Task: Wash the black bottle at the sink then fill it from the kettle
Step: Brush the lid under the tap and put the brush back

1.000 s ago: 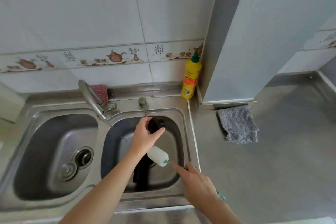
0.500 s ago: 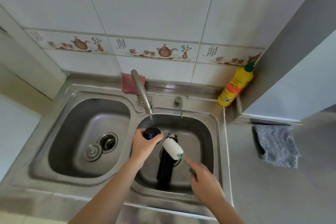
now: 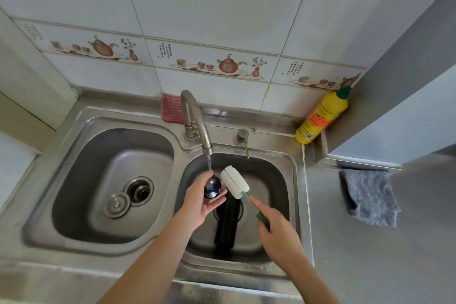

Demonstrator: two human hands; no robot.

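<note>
A: Where's the tall black cylindrical bottle (image 3: 225, 223)?
B: Lying in the right basin of the double stainless-steel sink (image 3: 293, 180), body over the drain, mouth end pointing twd the back wall, partly hidden behind the hands.

A: Left hand (image 3: 203, 201)?
B: Fingers curled round a small round black cap w/ a shiny wet top (image 3: 212, 188), held right under the curved metal tap (image 3: 196, 118). Thin stream of water is hitting the cap.

A: Right hand (image 3: 277, 228)?
B: Gripping the green handle of a bottle brush w/ a white sponge head (image 3: 234, 181). Sponge head is raised, just beside the cap on its right; can't tell if they touch.

A: Other stuff?
B: Left basin has a round metal strainer plug (image 3: 116, 205) lying next to its open drain. Red-pink woven scrub pad (image 3: 170, 111) leans at the wall behind the tap. Small metal soap-pump nozzle (image 3: 243, 138) on the sink deck. Yellow plastic detergent bottle w/ green cap (image 3: 322, 116) tilts in the corner, right of the sink. Grey fluffy cloth (image 3: 370, 196) lies on the grey counter (image 3: 370, 266), well apart from the basin.
</note>
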